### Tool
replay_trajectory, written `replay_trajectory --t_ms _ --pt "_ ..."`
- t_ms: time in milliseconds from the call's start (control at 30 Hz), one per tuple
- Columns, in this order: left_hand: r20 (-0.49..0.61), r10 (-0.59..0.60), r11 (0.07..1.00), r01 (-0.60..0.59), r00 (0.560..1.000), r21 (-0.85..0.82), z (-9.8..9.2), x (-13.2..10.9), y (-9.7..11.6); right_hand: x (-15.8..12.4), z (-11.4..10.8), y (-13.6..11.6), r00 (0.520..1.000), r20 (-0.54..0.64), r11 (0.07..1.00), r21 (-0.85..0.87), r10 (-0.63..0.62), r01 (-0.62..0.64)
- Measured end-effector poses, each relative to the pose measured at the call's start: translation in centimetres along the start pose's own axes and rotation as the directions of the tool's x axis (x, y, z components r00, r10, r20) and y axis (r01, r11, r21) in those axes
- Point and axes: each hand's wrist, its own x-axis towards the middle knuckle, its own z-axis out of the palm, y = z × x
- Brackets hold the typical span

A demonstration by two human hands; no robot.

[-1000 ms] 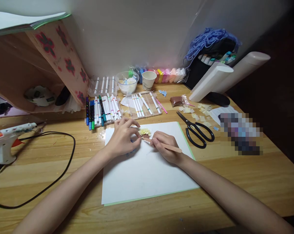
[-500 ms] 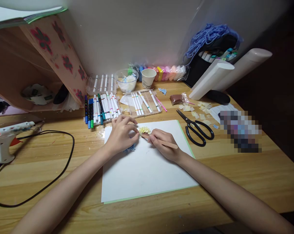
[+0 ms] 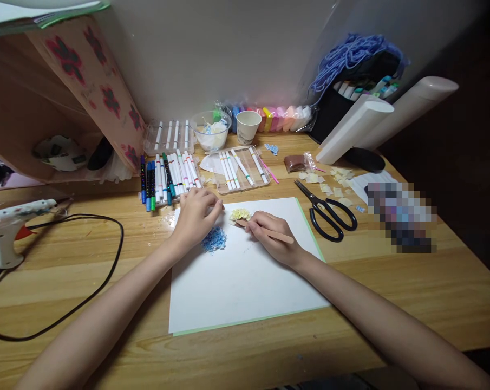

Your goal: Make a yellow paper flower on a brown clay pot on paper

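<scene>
My right hand (image 3: 271, 233) is closed round a flat wooden craft stick (image 3: 283, 237). The stick's far tip touches or lies just below a small heap of pale yellow bits (image 3: 240, 214) on a white sheet of paper (image 3: 245, 287). My left hand (image 3: 198, 216) rests at the sheet's upper left, fingers curled and thumb pressed in; whether something small sits in its fingertips is hidden. Close below its thumb lies a pile of blue crumbs (image 3: 214, 240), apart from the yellow heap.
Black-handled scissors (image 3: 326, 211) lie right of the paper, near scattered pale scraps (image 3: 326, 189). Markers (image 3: 175, 176), a clear bowl (image 3: 210, 132) and a paper cup (image 3: 248, 127) stand behind. At left lies a glue gun (image 3: 9, 233) with a looped black cord (image 3: 122, 254).
My left hand has drawn back left, away from the yellow heap and stick tip, uncovering the blue crumbs. My right hand still holds the stick and has barely shifted.
</scene>
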Motion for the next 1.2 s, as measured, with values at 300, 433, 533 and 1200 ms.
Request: replay_trajectory --t_ms 300,433,533,1200 --pt "0.005 -0.107 0.983 0.107 0.994 -0.152 0.9 0.2 -1.5 0.1 0.4 -0.2 0.999 -0.048 1.0 0.001 0.021 -0.021" --pt "-0.002 -0.112 0.977 0.11 0.994 -0.181 0.9 0.1 -1.5 0.1 0.7 -0.1 0.996 -0.075 0.998 0.023 0.053 -0.051" --pt "-0.005 -0.104 0.977 0.101 0.995 -0.187 0.9 0.2 -1.5 0.1 0.8 0.0 0.994 -0.082 0.997 0.031 0.073 -0.071" --pt "0.011 -0.09 0.986 0.091 0.996 -0.143 1.0 0.1 -1.6 4.4 0.6 -2.2 0.963 -0.132 0.963 0.169 0.235 -0.211"
